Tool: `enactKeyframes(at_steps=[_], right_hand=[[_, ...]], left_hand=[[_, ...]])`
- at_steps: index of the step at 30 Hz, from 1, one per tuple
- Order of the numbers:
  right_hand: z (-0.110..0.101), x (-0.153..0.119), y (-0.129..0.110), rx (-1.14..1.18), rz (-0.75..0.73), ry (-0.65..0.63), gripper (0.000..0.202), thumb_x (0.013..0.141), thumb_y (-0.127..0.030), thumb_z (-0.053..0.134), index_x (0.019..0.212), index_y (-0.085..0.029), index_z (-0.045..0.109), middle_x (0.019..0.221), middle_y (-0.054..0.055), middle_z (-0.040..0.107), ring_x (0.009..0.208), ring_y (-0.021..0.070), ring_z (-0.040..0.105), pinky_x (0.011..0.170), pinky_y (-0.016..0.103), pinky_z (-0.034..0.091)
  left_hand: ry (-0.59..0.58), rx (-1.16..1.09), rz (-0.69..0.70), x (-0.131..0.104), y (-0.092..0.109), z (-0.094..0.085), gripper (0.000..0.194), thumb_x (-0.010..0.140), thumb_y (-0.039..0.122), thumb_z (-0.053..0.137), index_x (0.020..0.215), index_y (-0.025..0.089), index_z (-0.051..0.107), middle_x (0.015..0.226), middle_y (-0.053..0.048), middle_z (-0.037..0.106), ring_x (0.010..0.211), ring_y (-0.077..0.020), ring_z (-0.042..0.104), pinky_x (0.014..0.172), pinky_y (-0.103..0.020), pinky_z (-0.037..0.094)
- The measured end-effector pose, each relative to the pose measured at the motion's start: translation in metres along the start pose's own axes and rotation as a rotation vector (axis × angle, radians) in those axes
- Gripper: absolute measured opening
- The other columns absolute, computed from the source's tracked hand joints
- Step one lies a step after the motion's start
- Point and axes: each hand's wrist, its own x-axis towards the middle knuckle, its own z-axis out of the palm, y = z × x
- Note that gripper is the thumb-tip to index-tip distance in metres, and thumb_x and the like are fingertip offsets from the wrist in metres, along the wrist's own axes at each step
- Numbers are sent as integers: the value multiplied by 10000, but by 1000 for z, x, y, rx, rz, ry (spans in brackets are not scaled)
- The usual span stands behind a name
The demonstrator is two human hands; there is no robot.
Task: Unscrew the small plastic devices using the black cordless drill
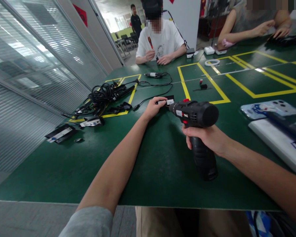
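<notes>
In my right hand [209, 136] is a black cordless drill [196, 113] with red accents, my fingers wrapped round its grip. The drill points left and away from me, its chuck close by a small black piece with a white label [170, 101]. My left hand [153, 108] holds that labelled piece on the green table, fingers across its left part. Whether the bit touches the piece is hidden by the drill's front end. A black cable with a plug [136, 107] lies just left of my left hand.
Tangled black cables [105, 95] lie at the left, near a dark labelled case [61, 133]. To the right are a phone [268, 109] and a white box [281, 141]. Across the green table [148, 184], one person holds a screwdriver [150, 42]; another person sits at the far right.
</notes>
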Motion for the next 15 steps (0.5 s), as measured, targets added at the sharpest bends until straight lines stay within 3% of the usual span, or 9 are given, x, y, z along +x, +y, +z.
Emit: enactKeyframes(at_steps=[15], right_hand=[[-1, 1, 1, -2, 1, -9, 148, 795, -310, 674, 810, -198, 577, 529, -15, 612, 481, 167, 589, 558, 320, 447]], left_hand=[[-10, 18, 3, 1, -4, 0, 331, 823, 400, 625, 1071, 215, 743, 1180, -61, 706, 1119, -235, 607, 1082, -403, 422]])
